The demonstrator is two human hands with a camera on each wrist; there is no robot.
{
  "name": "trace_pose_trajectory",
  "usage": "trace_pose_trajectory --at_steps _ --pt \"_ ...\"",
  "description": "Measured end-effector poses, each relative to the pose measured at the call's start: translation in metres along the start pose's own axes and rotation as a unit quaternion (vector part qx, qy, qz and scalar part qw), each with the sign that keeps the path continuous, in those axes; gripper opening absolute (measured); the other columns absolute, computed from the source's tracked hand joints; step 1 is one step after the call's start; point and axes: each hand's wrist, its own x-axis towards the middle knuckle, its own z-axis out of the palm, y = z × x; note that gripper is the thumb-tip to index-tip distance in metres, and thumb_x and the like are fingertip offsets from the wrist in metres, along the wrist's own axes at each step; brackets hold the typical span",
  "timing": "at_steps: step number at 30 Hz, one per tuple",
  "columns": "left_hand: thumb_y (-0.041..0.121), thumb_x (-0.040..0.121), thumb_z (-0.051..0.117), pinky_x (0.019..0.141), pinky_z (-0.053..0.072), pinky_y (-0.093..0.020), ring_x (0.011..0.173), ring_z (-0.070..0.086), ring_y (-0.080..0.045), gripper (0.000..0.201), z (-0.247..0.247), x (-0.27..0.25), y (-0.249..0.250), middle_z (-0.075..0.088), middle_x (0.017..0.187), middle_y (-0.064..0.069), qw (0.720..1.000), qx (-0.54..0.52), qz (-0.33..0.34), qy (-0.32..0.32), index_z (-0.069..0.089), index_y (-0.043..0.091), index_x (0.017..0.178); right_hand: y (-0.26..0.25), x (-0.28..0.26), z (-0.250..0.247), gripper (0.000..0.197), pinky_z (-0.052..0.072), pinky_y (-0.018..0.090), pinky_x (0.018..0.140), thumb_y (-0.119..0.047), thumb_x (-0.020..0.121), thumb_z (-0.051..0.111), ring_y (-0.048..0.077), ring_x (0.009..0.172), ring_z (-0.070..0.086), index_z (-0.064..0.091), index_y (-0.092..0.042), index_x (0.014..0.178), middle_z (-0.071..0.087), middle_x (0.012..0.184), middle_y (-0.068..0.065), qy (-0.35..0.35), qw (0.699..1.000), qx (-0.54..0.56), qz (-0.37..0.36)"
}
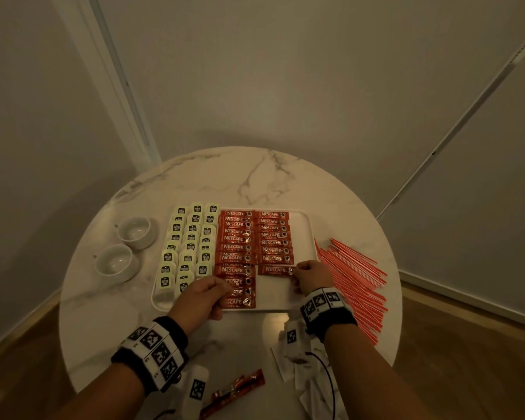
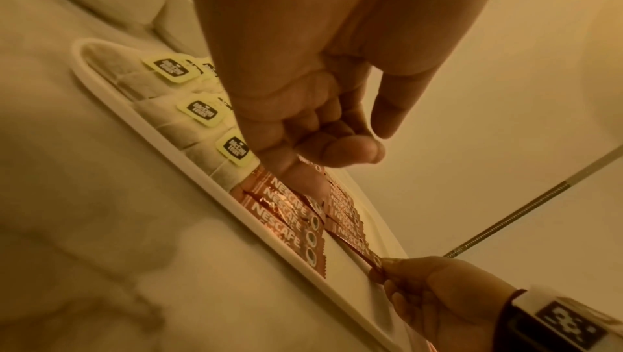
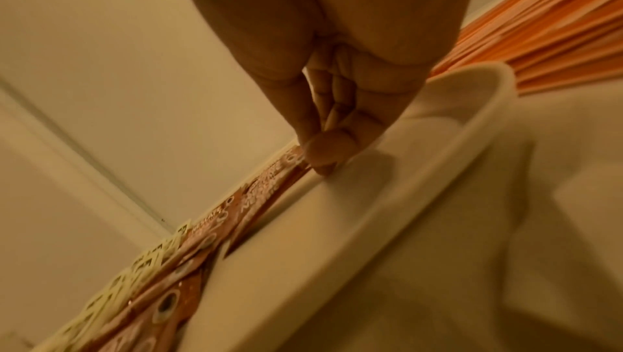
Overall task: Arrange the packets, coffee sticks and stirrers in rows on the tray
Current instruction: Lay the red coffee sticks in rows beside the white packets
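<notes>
1. Round marble table; white tray sits at its centre.
2. Red-and-white stirrers fanned in a heap on the table, just right of the tray.
3. On the tray: three rows of tea bags at left, two columns of red coffee sticks mid-tray.
4. Two white cups on the table, left of the tray.
5. Left hand, fingers curled, fingertips pressing the near sticks of the left column.
6. Right hand pinches the end of one coffee stick, lying at the near end of the right column.
7. Loose red sticks and white sachets at the table's near edge.
</notes>
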Motion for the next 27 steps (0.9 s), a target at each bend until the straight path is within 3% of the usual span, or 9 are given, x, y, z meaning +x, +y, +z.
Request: trace_pose_trajectory --at_steps 3,7,9,15,18,27 --pt "0.009 0.095 0.054 0.053 0.046 -0.026 0.053 0.048 -0.015 0.017 -0.002 0.000 -0.002 0.054 0.063 -0.005 1.000 -0.005 -0.001 0.003 0.063 -0.005 0.092 0.001 -0.001 0.004 0.026 0.058 0.032 0.061 -0.015 0.088 0.064 0.025 0.072 0.069 0.062 -0.009 0.113 0.068 0.101 0.012 0.021 0.998 -0.052 -0.025" --pt "0.007 0.095 0.054 0.053 0.044 -0.026 0.052 0.047 -0.015 0.015 -0.002 0.002 -0.006 0.054 0.061 -0.005 1.000 -0.009 -0.003 0.006 0.063 -0.001 0.087 0.003 -0.009 0.006 0.032 0.051 0.037 0.090 -0.021 0.087 0.066 0.024 0.099 0.060 0.059 -0.019 0.117 0.057 0.113 0.006 0.039 0.981 -0.171 -0.080" --pt "0.006 0.095 0.054 0.052 0.043 -0.026 0.051 0.047 -0.015 0.014 0.000 0.002 -0.007 0.054 0.061 -0.007 1.000 -0.010 -0.001 0.005 0.061 -0.001 0.085 0.003 -0.012 0.006 0.029 0.046 0.033 0.095 -0.021 0.091 0.060 0.023 0.106 0.055 0.058 -0.022 0.119 0.049 0.119 0.007 0.027 0.965 -0.242 -0.100" --pt "0.007 0.094 0.055 0.052 0.045 -0.025 0.051 0.049 -0.015 0.014 0.003 0.002 -0.010 0.056 0.061 -0.007 1.000 0.010 0.008 0.005 0.061 0.001 0.083 -0.004 -0.010 0.007 0.023 0.036 0.023 0.081 -0.020 0.095 0.052 0.022 0.105 0.054 0.060 -0.023 0.117 0.047 0.121 0.006 0.022 0.946 -0.299 -0.121" --pt "0.007 0.094 0.056 0.051 0.045 -0.024 0.052 0.049 -0.016 0.015 0.002 0.002 -0.012 0.056 0.061 -0.007 1.000 0.004 0.009 0.008 0.061 -0.006 0.089 -0.007 -0.008 0.009 0.022 0.036 0.024 0.078 -0.020 0.095 0.053 0.022 0.104 0.055 0.061 -0.023 0.114 0.048 0.119 0.005 0.019 0.943 -0.307 -0.126" --pt "0.009 0.094 0.056 0.052 0.045 -0.024 0.051 0.048 -0.013 0.014 -0.003 0.003 -0.016 0.055 0.062 -0.006 1.000 0.005 0.003 0.010 0.061 0.001 0.083 -0.011 -0.001 0.010 0.021 0.041 0.027 0.079 -0.022 0.095 0.051 0.021 0.094 0.054 0.062 -0.023 0.113 0.048 0.118 0.006 0.009 0.947 -0.295 -0.129"
